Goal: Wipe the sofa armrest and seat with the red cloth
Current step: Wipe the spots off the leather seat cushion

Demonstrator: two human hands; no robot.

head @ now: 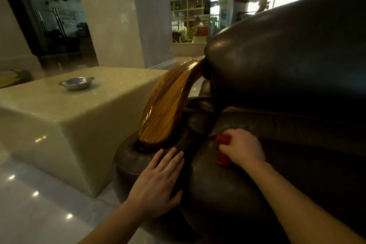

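Both forearms reach in from the bottom of the view toward the dark leather sofa [287, 77], the biggest thing in sight. Its seat cushion [227, 184] bulges up between the two hands, and the padded armrest [130, 160] sits to the left of it, topped by a long ribbed wooden cap [168, 103] whose length runs away from the viewer toward the backrest. Beyond the armrest stands a pale stone block with a glossy tabletop [103, 93] carrying a metal bowl [76, 83].

The left hand [158, 184] lies flat in the gap where armrest meets seat, fingers straight and slightly spread, holding nothing. The right hand [242, 147] is further in, on the seat near its back crease, fingers curled tight around the bunched red cloth [222, 153], which pokes out on the hand's left side and presses against the leather.

So the cloth is on the seat, in the right hand; the armrest lies to its left, across the cushion edge, nearer the bare left hand.
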